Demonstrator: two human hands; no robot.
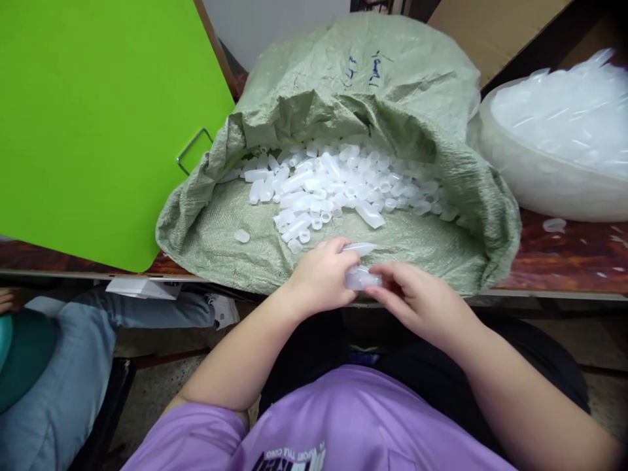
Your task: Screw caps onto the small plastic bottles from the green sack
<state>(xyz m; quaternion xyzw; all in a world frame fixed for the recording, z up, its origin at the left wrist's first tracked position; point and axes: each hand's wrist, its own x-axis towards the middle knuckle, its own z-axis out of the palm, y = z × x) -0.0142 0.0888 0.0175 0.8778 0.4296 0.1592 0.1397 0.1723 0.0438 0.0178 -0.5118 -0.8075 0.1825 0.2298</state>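
Green sack (363, 59); right of the sack, a heaped bowl (549, 176); over the sack's near edge, a left hand (324, 276) gripping translucent pieces (355, 280) and a right hand (424, 301) pinching one, apparently mid-handling; inside the sack, many loose tubes (338, 183) seemingly left; unclear how many done.

Left hand (324, 271) partly conceals translucent pieces (356, 280); bowl (534, 171) is cropped at right, green board (108, 118) at left and top.
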